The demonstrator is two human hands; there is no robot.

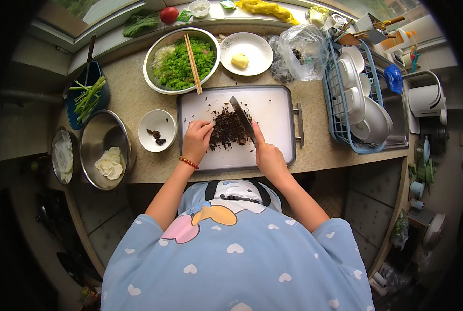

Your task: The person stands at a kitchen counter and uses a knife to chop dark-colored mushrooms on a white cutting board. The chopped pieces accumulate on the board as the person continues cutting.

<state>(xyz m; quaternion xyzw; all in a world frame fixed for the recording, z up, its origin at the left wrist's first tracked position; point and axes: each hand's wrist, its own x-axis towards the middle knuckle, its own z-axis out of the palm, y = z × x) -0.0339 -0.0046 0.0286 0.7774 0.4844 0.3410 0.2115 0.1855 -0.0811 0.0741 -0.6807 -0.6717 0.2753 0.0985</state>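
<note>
On a white cutting board with a dark rim [280, 116] lies a heap of dark chopped food, perhaps wood ear or mushroom [229, 130]. My right hand [269, 155] holds a kitchen knife [242, 116], its forefinger along the blade, at the heap's right side. At the heap's left edge is my left hand [197, 142], fingers bent and drawn together; whether they pinch a bit of the food cannot be told. Left of the board, a white bowl [146, 136] holds several dark pieces. Wooden chopsticks [193, 64] lie across a steel bowl [149, 79] of chopped greens behind the board.
A plate [260, 50] with a yellow lump and a plastic bag [303, 50] stand behind the board. At right are a blue dish rack [334, 134] and a sink [398, 130]. At left are a steel bowl [103, 120] with pale slices and a blue container [103, 93] with green stalks.
</note>
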